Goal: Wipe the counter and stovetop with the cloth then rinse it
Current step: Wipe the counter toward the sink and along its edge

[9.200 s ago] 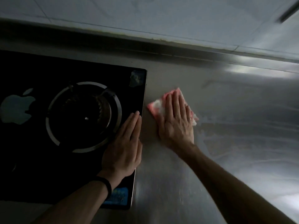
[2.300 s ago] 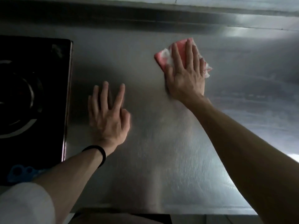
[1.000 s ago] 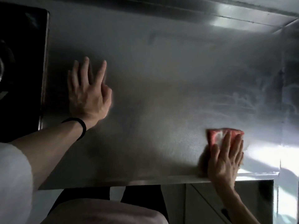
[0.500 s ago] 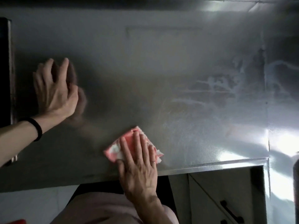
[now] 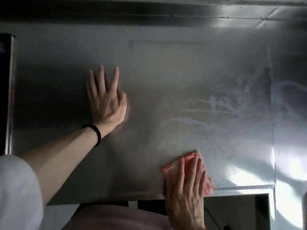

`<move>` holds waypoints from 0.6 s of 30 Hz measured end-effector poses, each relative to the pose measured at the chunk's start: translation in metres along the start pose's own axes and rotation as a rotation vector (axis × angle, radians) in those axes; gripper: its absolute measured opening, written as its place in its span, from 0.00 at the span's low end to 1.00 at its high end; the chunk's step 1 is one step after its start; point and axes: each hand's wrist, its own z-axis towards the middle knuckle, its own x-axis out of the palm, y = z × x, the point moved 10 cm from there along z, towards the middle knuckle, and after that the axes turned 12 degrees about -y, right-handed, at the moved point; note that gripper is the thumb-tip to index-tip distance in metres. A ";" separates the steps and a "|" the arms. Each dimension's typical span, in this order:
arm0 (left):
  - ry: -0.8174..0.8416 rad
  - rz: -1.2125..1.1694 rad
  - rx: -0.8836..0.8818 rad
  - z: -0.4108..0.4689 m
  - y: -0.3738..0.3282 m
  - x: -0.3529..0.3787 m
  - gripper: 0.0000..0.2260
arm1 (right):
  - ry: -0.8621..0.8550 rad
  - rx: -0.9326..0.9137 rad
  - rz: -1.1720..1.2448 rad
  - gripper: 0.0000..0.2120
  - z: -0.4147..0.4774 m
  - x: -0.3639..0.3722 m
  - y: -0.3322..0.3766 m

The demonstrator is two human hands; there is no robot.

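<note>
A pink and white cloth (image 5: 172, 168) lies on the steel counter (image 5: 182, 77) close to its front edge. My right hand (image 5: 186, 188) presses flat on the cloth with fingers spread, covering most of it. Further back and to the left, my left hand (image 5: 106, 98) rests flat on the bare counter, fingers apart, holding nothing; a black band circles its wrist. Only the black stovetop's (image 5: 4, 90) right edge shows at the far left of the frame.
Wet streaks (image 5: 221, 107) mark the counter to the right. A raised steel backsplash ledge (image 5: 149, 12) runs along the back. The counter's front edge drops to a cabinet front (image 5: 232, 211) at the lower right. Glare lights the right side.
My right hand has slid the cloth to the right along the front edge since half a second ago. My left hand stays planted on the counter, and the view has shifted back left.
</note>
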 end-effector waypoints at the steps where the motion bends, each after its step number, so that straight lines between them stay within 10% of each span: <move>1: -0.008 0.030 0.022 -0.002 0.001 0.000 0.31 | -0.012 -0.011 0.019 0.32 0.006 0.001 0.003; 18: -0.102 0.094 0.018 0.001 0.001 0.003 0.33 | -0.043 -0.473 0.141 0.33 0.421 0.018 0.122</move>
